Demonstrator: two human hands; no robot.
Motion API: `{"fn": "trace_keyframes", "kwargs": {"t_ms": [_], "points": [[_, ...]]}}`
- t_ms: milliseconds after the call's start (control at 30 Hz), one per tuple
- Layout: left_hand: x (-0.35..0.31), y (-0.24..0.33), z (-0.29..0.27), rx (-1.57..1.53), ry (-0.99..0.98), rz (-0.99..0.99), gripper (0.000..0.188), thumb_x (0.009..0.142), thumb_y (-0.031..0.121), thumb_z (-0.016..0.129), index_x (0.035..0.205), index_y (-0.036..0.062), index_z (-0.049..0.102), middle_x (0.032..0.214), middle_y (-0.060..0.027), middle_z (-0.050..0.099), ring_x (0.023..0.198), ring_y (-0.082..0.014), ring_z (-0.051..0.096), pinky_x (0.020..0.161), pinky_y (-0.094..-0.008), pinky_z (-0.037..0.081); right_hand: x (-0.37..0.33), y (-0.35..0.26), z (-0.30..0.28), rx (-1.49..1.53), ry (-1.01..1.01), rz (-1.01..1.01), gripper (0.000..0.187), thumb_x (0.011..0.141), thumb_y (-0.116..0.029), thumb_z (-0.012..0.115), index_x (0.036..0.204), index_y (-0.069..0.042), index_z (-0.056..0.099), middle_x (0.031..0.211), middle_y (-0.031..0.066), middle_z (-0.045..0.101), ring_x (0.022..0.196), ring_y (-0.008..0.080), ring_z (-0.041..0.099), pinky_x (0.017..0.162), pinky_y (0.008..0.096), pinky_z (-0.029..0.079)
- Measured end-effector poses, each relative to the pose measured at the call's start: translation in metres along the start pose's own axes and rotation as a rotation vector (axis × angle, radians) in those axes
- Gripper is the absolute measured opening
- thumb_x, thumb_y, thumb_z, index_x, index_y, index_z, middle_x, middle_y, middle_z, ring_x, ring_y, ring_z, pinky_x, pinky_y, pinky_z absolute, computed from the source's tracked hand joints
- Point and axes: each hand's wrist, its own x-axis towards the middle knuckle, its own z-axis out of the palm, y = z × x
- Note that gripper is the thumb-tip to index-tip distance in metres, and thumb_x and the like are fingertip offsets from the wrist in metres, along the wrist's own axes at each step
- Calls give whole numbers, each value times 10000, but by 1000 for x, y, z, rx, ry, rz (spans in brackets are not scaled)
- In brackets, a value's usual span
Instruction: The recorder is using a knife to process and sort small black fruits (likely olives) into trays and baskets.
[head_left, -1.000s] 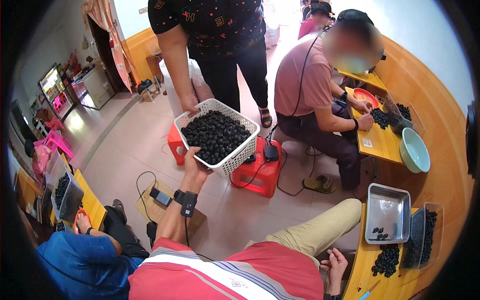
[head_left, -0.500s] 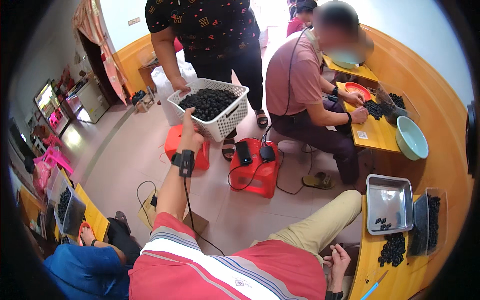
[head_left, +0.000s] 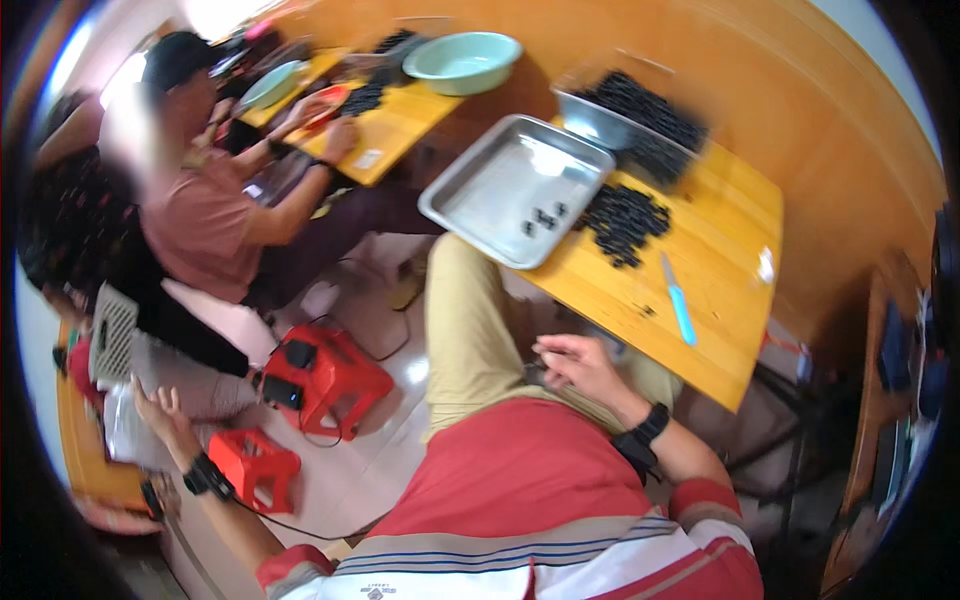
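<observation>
White plastic basket point(head_left: 112, 335) sits at the far left, just above the left hand point(head_left: 160, 410), whose fingers are spread and grip nothing. The right hand point(head_left: 580, 365) rests loosely curled on the lap, empty, close to the table point(head_left: 700, 320) (knife point(head_left: 680, 310), tray point(head_left: 500, 190) and dark fruit point(head_left: 625, 220) within reach). Half a second ago the left hand touched the basket's rim; now it has dropped away, and the view has swung right.

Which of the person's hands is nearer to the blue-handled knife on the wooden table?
The right hand: it rests on the lap, just below the table edge near the knife. The left hand reaches far out to the left, beside the white basket.
</observation>
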Motion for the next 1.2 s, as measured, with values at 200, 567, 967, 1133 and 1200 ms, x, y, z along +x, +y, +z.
{"fn": "trace_keyframes", "kwargs": {"t_ms": [200,567,967,1133,1200], "points": [[-192,-38,187,7,-326,347,491,967,95,674,1414,48,475,1306,-67,592,1158,-158,587,955,-326,498,-9,9,-39,58,36,-145,320,994,-150,648,1257,33,654,985,48,725,758,85,658,666,250,567],[-348,-98,384,335,-1305,884,176,845,49,756,1014,14,717,927,-130,712,807,-248,711,731,-330,552,-38,-31,-114,-1159,875,-705,237,801,-98,791,1017,-25,727,1005,104,694,863,298,674,728,393,555],[-394,-105,459,334,-1594,933,240,821,61,785,1048,18,719,933,-137,703,812,-263,711,692,-345,567,-17,-12,-139,-1383,1018,-340,285,820,-206,792,1069,-82,725,1036,45,638,927,271,615,750,399,528],[-453,-106,464,292,-1715,1096,277,859,138,755,1114,48,695,1000,-122,680,850,-328,694,715,-409,571,-16,1,-150,-1337,1048,-302,231,833,-180,779,1032,-73,731,1002,59,657,919,274,621,778,401,524],[-469,-120,473,374,-1717,1155,287,861,156,749,1121,47,695,1007,-122,674,874,-322,691,739,-408,572,-16,2,-151,-1287,1060,-367,210,836,-159,776,1017,-61,732,974,71,661,910,281,624,779,407,525]]}}
